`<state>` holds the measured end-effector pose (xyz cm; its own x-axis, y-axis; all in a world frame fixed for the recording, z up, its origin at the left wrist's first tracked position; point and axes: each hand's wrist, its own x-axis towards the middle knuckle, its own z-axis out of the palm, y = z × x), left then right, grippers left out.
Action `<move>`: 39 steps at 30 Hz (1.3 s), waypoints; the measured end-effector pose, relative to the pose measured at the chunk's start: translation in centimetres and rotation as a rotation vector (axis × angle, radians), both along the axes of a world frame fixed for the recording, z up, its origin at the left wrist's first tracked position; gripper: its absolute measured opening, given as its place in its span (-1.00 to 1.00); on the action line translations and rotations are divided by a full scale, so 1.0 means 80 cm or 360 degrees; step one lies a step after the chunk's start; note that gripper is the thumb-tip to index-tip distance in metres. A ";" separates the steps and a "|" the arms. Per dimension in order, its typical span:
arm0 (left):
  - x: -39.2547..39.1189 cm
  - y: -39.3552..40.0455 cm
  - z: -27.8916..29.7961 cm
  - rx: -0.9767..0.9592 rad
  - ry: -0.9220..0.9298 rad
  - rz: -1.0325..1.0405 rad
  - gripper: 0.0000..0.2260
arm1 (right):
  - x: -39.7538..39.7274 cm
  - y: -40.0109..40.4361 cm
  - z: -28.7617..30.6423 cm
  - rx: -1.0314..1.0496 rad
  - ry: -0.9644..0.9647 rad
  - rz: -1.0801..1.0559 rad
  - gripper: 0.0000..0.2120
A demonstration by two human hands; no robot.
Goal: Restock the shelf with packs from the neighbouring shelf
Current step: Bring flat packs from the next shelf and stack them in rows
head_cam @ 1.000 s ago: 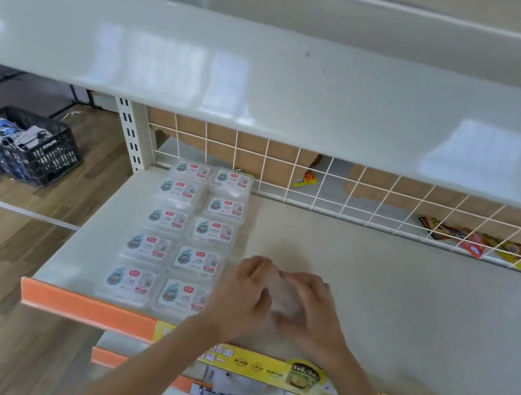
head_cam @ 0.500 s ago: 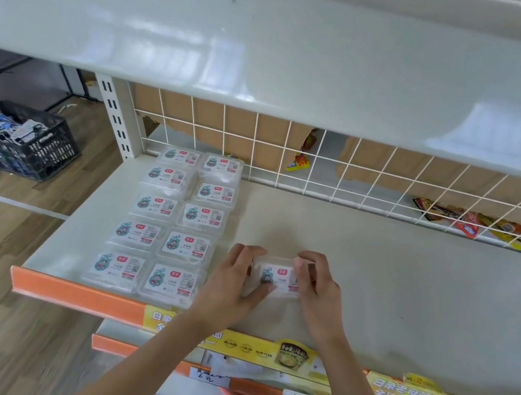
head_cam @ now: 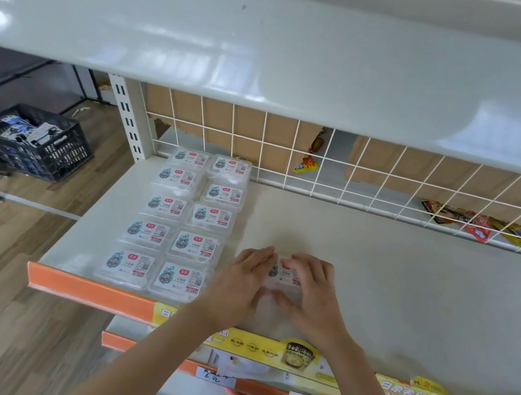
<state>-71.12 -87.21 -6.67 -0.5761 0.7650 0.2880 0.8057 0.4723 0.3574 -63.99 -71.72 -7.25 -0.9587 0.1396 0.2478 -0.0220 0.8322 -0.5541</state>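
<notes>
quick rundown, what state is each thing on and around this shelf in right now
left hand: on the new pack's left side
right hand: fingers curled over the new pack
new pack: flat on the shelf, label up
stocked packs: two columns of five
crate: on the floor, holding items

Shelf (head_cam: 409, 293) pale grey — edge strip (head_cam: 89, 289) orange; packs (head_cam: 172, 216) clear, white-labelled.

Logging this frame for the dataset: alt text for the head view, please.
Both hands, left hand and right hand, hold a clear labelled pack on a grey shelf, right of two rows of matching packs. A white wire grid backs the shelf.
</notes>
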 end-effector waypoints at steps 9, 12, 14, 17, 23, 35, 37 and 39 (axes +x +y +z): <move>-0.061 -0.091 0.028 -0.0029 0.0092 0.0481 -0.74 | -0.083 -0.030 0.055 0.0064 0.0126 0.0077 -0.59; -0.067 -0.112 0.028 -0.0087 0.0078 0.0481 -0.85 | -0.129 -0.055 0.063 0.0143 0.0189 0.0052 -0.57; -0.071 -0.113 0.031 -0.0160 0.0045 0.0453 -0.81 | -0.157 -0.067 0.060 0.0224 0.0183 0.0019 -0.56; -0.074 -0.109 0.033 -0.0242 0.0021 0.0434 -0.76 | -0.184 -0.080 0.047 0.0387 0.0065 -0.0005 -0.57; -0.079 -0.112 0.034 -0.0417 0.0112 0.0322 -0.73 | -0.205 -0.097 0.044 0.0374 -0.0026 -0.0095 -0.56; -0.079 -0.075 0.053 -0.0417 0.0283 -0.0107 -0.78 | -0.063 -0.054 0.061 0.0313 -0.0275 -0.0202 -0.61; -0.065 -0.046 0.054 -0.0422 0.0335 -0.0224 -0.72 | -0.025 -0.040 0.059 0.0459 -0.0217 -0.0210 -0.64; -0.039 -0.015 0.051 -0.0416 0.0396 -0.0299 -0.69 | 0.018 -0.019 0.053 0.0713 -0.0088 -0.0177 -0.67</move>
